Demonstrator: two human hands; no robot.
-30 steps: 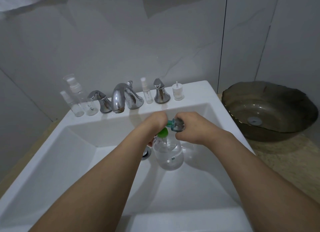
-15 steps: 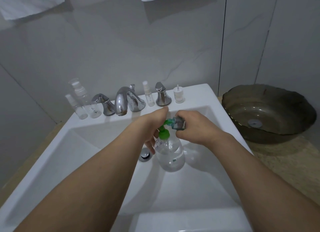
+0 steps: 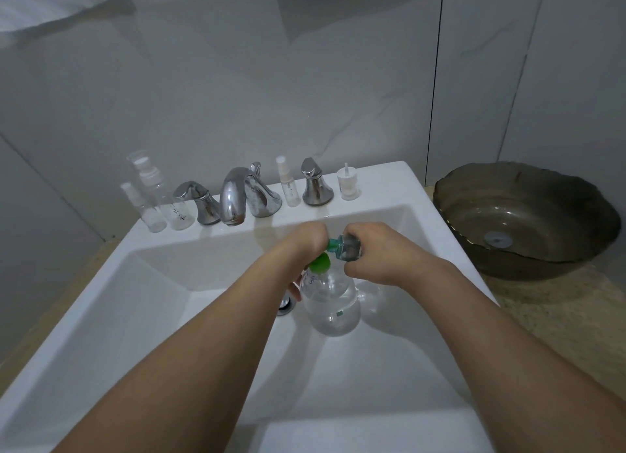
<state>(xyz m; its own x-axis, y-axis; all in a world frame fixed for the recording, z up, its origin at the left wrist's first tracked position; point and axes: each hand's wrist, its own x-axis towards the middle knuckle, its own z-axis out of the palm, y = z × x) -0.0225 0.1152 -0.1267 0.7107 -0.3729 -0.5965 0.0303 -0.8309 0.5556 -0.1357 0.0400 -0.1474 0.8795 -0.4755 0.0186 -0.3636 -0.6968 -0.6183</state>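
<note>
A clear plastic bottle (image 3: 333, 303) with a green cap (image 3: 320, 263), partly filled with clear liquid, stands in the white sink (image 3: 135, 300). My right hand (image 3: 376, 256) grips a small clear bottle (image 3: 349, 247) with a teal neck, lying sideways above the green cap. My left hand (image 3: 301, 246) curls around the teal neck end of the small bottle; its fingertips are hidden. A lower finger of that hand shows beside the big bottle.
A chrome faucet (image 3: 237, 198) with two handles stands on the sink's back ledge among several small clear spray bottles (image 3: 150, 195) and a white pump cap (image 3: 347, 185). A dark glass basin (image 3: 528, 215) sits on the counter to the right. White towels hang above.
The view has tilted up slightly. Both hands keep hold of the small bottle in the same place; the big bottle's green cap shows a little more.
</note>
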